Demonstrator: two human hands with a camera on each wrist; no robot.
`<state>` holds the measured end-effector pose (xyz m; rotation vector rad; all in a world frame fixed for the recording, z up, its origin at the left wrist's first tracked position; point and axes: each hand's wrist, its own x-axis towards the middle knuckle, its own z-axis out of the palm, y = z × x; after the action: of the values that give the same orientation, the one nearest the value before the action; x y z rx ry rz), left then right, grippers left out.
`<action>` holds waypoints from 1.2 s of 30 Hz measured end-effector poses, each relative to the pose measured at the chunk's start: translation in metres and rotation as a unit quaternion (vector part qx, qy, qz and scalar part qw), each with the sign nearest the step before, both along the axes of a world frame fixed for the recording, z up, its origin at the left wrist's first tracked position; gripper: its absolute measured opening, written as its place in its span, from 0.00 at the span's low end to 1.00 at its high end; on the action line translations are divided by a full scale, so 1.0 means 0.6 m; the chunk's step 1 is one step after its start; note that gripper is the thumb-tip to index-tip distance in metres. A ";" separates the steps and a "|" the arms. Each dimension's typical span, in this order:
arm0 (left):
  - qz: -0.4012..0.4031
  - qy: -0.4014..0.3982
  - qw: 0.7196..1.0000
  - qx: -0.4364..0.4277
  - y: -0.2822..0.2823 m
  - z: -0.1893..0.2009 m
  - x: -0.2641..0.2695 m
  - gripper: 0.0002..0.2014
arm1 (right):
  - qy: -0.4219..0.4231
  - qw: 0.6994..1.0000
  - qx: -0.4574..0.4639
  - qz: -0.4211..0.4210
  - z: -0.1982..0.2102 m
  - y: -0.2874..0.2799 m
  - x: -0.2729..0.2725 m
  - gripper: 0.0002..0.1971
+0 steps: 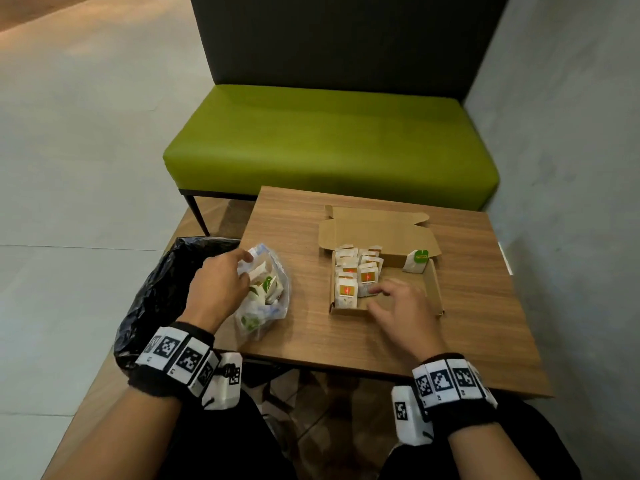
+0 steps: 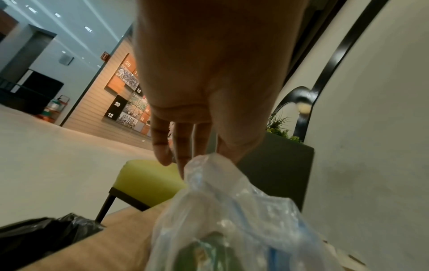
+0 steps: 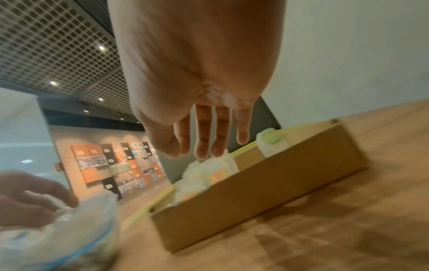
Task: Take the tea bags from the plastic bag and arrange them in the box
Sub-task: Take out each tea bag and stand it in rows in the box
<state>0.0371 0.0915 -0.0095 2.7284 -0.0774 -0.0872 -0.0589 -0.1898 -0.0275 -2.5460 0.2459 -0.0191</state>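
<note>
A clear plastic bag with green-and-white tea bags inside lies on the left part of the wooden table. My left hand pinches the bag's upper rim between thumb and forefinger. To the right stands an open cardboard box with several white tea bags with orange labels standing in rows in its left half. One green-tagged tea bag leans in its far right corner. My right hand hovers over the box's near half, fingers straight and holding nothing.
A bin lined with a black bag stands just left of the table, under my left wrist. A green bench sits behind the table and a grey wall runs close along the right. The box lid folds back away from me.
</note>
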 end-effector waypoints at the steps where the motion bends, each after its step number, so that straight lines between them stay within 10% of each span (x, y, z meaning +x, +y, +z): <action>1: 0.002 -0.010 1.000 -0.023 0.004 -0.002 -0.003 0.17 | -0.011 1.000 0.015 0.009 0.005 0.020 0.006 0.11; 11: -0.046 -0.065 0.978 -0.192 0.018 -0.007 -0.045 0.16 | 0.003 0.997 0.065 0.037 0.030 0.184 0.057 0.20; 24: -0.113 -0.027 0.989 -0.092 0.041 -0.020 -0.060 0.25 | -0.059 0.994 -0.086 0.036 0.014 0.188 0.048 0.02; 31: -0.149 0.001 0.977 -0.154 0.035 -0.030 -0.071 0.30 | -0.130 0.985 -0.060 0.099 -0.011 0.204 0.043 0.08; 36: -0.156 0.000 0.973 -0.171 0.031 -0.036 -0.072 0.31 | -0.035 0.973 -0.118 0.198 0.004 0.220 0.044 0.13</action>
<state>-0.0062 0.1101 -0.0312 2.3511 -0.4766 -0.1493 -0.0322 -0.0580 -0.0252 -2.7774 -0.3124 0.0155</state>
